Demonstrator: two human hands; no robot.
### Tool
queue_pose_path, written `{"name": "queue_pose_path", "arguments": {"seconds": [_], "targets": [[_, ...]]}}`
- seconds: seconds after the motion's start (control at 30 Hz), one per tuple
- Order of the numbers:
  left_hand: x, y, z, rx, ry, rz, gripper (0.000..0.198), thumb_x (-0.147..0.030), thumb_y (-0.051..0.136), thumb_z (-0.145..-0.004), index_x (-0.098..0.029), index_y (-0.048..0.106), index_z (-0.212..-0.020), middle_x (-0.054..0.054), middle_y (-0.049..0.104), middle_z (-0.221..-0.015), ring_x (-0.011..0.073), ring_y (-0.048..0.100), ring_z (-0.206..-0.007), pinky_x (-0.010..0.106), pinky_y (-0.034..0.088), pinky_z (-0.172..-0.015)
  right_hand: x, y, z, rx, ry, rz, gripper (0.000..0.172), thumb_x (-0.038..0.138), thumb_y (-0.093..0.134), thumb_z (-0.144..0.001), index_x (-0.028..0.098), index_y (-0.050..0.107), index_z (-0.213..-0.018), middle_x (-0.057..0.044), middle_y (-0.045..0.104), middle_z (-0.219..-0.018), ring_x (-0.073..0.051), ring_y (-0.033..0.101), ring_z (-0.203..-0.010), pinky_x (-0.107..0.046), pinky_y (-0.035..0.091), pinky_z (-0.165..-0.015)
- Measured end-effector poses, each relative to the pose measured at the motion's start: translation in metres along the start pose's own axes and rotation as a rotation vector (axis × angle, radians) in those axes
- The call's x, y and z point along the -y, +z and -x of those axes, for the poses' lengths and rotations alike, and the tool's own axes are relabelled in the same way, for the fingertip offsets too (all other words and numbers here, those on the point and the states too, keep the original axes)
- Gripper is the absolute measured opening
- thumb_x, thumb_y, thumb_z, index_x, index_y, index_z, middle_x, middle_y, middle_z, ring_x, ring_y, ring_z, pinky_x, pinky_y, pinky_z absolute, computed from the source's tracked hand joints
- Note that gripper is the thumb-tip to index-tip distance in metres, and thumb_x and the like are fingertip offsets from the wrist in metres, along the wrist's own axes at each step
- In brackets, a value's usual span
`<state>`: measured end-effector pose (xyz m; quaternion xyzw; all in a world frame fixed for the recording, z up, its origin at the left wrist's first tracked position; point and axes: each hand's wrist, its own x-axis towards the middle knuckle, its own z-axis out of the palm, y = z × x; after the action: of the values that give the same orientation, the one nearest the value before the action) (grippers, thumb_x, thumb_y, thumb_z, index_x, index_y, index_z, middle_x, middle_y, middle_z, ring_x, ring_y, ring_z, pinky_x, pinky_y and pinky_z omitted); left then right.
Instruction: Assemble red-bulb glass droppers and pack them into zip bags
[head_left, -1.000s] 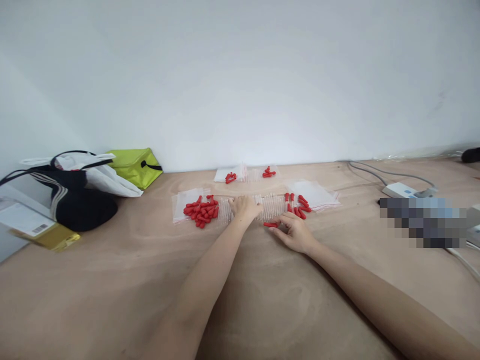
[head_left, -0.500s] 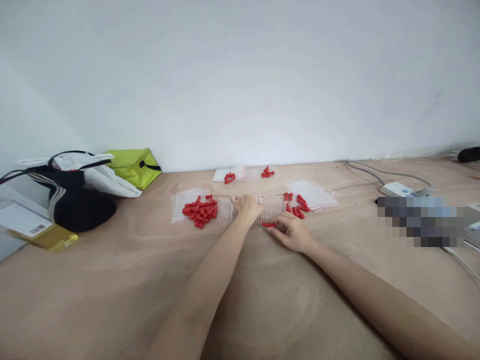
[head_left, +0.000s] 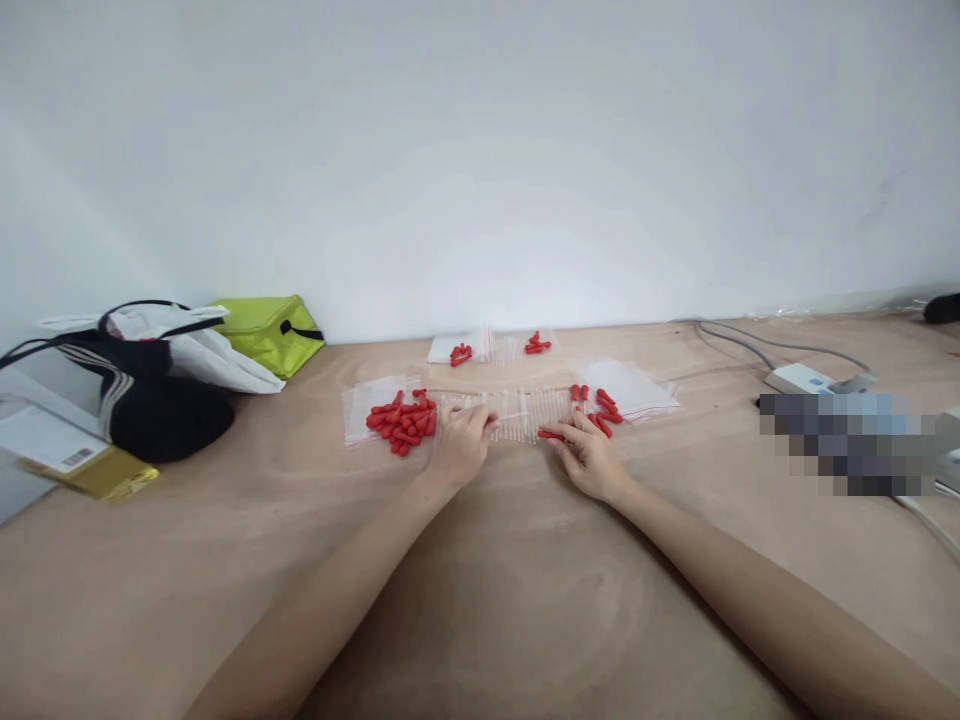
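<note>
A row of clear thin tubes (head_left: 525, 412) lies across the wooden table (head_left: 480, 600). My left hand (head_left: 461, 440) rests at the row's left part, fingers curled onto the tubes, pinching one as far as I can tell. My right hand (head_left: 589, 455) sits at the row's right end, fingers pinched on a red cap (head_left: 550, 434). A heap of red caps (head_left: 403, 420) lies on a clear bag left of my left hand. A few more red caps (head_left: 600, 408) lie just beyond my right hand.
Clear zip bags (head_left: 634, 388) are stacked at the right. Two small bagged lots of red caps (head_left: 495, 347) lie near the wall. A black-and-white bag (head_left: 150, 380), a green pouch (head_left: 270, 330) and a yellow box (head_left: 82, 462) stand at the left. A power strip (head_left: 806, 380) with cables lies at the right.
My left hand has drawn back toward me and a little left, from on top of the tubes to their near edge. My right hand has lifted the red cap up to the row.
</note>
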<state>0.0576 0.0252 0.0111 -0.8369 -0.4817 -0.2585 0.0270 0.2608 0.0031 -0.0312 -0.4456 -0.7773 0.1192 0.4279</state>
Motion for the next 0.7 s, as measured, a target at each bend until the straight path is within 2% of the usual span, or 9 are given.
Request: {"name": "queue_pose_path", "arguments": {"seconds": [0.1,0.17,0.33,0.53,0.7], "targets": [[0.015,0.005,0.024,-0.099,0.187,0.049,0.022,-0.012,0.038,-0.086,-0.021,0.056,-0.095,0.000,0.068,-0.083,0.0137,0.061,-0.072,0.036,0.025,-0.088,0.001,0.003,-0.001,0.011,-0.040,-0.023,0.025,0.013,0.041,-0.079,0.020,0.058,-0.095,-0.007,0.055,-0.087,-0.017,0.053,-0.082,-0.033,0.045,-0.075],[0.020,0.010,0.032,-0.142,0.233,0.062,0.024,-0.010,0.038,-0.086,-0.021,0.057,-0.096,0.001,0.068,-0.086,0.0128,0.061,-0.074,0.036,0.025,-0.088,0.003,0.003,-0.001,0.008,-0.050,-0.030,0.024,0.012,0.042,-0.078,0.020,0.058,-0.094,-0.007,0.056,-0.088,-0.017,0.053,-0.083,-0.032,0.045,-0.074],[0.020,0.020,0.035,-0.155,0.236,0.062,0.022,-0.012,0.041,-0.086,-0.022,0.059,-0.093,0.001,0.068,-0.086,0.0129,0.061,-0.075,0.036,0.026,-0.086,0.006,0.003,0.000,0.016,-0.083,-0.021,0.022,0.010,0.044,-0.077,0.019,0.056,-0.093,-0.006,0.058,-0.088,-0.017,0.053,-0.083,-0.031,0.045,-0.073],[0.018,0.019,0.035,-0.150,0.245,0.078,0.021,-0.013,0.041,-0.086,-0.021,0.059,-0.094,0.001,0.068,-0.086,0.0126,0.061,-0.075,0.036,0.027,-0.085,0.005,0.005,0.001,0.069,-0.123,0.047,0.018,0.013,0.046,-0.078,0.018,0.057,-0.091,-0.006,0.059,-0.085,-0.018,0.054,-0.081,-0.035,0.043,-0.074],[0.017,0.019,0.036,-0.155,0.260,0.068,0.021,-0.015,0.039,-0.087,-0.021,0.059,-0.093,0.001,0.068,-0.086,0.0120,0.061,-0.074,0.035,0.027,-0.084,0.008,0.005,0.001,0.089,-0.138,-0.022,0.019,0.012,0.044,-0.080,0.018,0.056,-0.093,-0.007,0.058,-0.087,-0.016,0.055,-0.081,-0.032,0.045,-0.071]]}}
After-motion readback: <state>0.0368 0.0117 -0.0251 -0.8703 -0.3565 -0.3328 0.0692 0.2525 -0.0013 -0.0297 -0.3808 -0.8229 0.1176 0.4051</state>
